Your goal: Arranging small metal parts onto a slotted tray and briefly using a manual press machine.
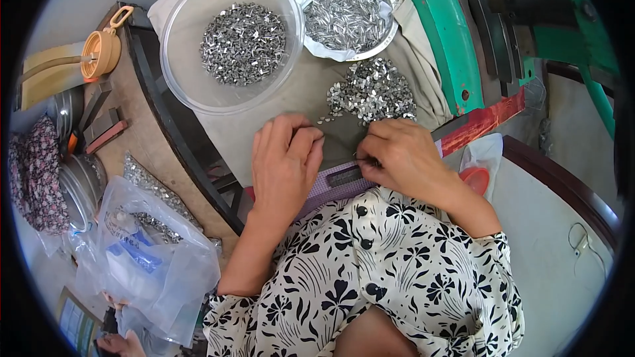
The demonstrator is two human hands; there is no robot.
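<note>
My left hand (281, 168) is closed, its thumb and forefinger pressed together near a few stray flat metal pieces; whatever is in the pinch cannot be made out. My right hand (405, 158) is curled in a pinch just in front of a heap of small flat metal pieces (372, 91). What its fingertips hold is hidden. A dark rectangular block (344, 176) lies beside the right fingertips, on a purple checked cloth (317, 193) along the near edge. Beyond my left hand stands a clear plastic tub (173, 69) with many small metal parts (243, 43) inside.
A metal bowl (391, 26) lined with white plastic holds slender shiny metal pieces (347, 13). Green machinery (436, 33) borders the right. On the left are a plastic bag (155, 277), a bag of metal pieces (159, 185) and an orange lidded container (101, 54). A red bar (483, 122) runs at right.
</note>
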